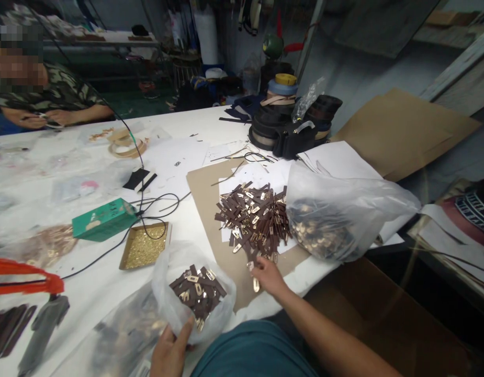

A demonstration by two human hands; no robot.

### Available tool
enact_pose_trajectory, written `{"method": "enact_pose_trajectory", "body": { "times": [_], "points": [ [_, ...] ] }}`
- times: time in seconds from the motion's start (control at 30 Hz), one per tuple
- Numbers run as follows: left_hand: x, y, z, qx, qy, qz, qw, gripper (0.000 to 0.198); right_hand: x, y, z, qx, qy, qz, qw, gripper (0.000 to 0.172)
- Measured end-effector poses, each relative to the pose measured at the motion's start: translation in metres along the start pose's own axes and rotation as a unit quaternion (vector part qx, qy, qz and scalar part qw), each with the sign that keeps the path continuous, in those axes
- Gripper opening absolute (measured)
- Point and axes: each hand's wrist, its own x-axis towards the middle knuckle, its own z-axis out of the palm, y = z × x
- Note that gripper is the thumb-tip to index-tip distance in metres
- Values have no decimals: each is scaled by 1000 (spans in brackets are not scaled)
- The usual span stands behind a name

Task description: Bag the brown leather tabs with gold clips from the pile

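Note:
My left hand [171, 351] grips the underside of a small clear plastic bag [175, 272] that holds several dark brown leather tabs with gold clips [198, 294]. My right hand [268, 275] reaches to the near edge of a large pile of the same brown tabs [252, 217] spread on white paper over a brown cardboard sheet [204, 196]. Its fingers are pinched around one gold-ended piece [256, 283] at the pile's edge.
A big clear bag of gold metal parts [336, 220] lies right of the pile. A tray of gold bits [144, 246], a green box [103, 220] and black cables sit to the left. Belt rolls [289, 123] stand at the back. Another person's hands [45, 118] work far left.

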Motion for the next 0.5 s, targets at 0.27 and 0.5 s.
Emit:
{"method": "enact_pose_trajectory", "body": {
  "times": [0.27,0.5],
  "points": [
    [2,-12,-11,27,-5,-16,999,69,0,-23,20,-173,90,-125,973,49],
    [15,-17,-5,26,-30,-21,999,77,31,42,-54,-324,188,24,927,63]
  ]
}}
